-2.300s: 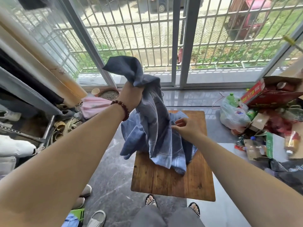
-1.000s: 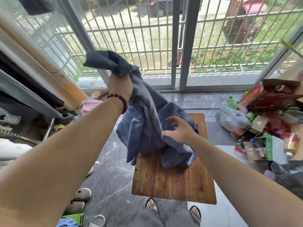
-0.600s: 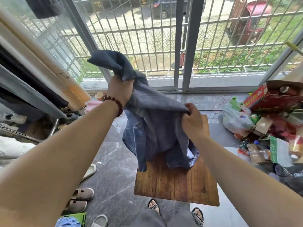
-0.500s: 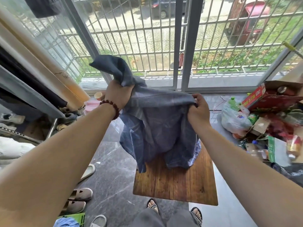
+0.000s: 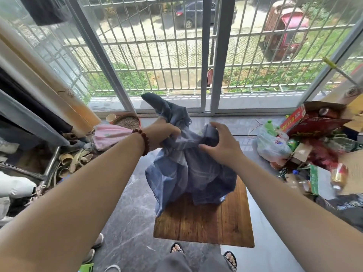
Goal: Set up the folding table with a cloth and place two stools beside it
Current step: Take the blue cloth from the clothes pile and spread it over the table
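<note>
A small wooden folding table point(image 5: 206, 224) stands on the grey floor in front of my feet. A bunched blue checked cloth point(image 5: 186, 173) hangs over its far half, its lower folds resting on the wood. My left hand point(image 5: 167, 134), with a bead bracelet at the wrist, is closed on the cloth's upper part, and a dark corner sticks up above the fist. My right hand point(image 5: 220, 144) is close beside it, fingers spread and curled over a fold at the top of the cloth. No stool is in view.
Barred sliding glass doors point(image 5: 216, 55) close off the far side. At the right lies a heap of bags, bottles and a red carton point(image 5: 306, 122). At the left are sandals, a pink cloth point(image 5: 110, 134), a plant pot point(image 5: 127, 122) and a metal rack. Shoes sit at the lower left.
Both hands have dropped lower and come together above the table. My right hand has loosened its grip on the cloth's edge, and the cloth has bunched up again.
</note>
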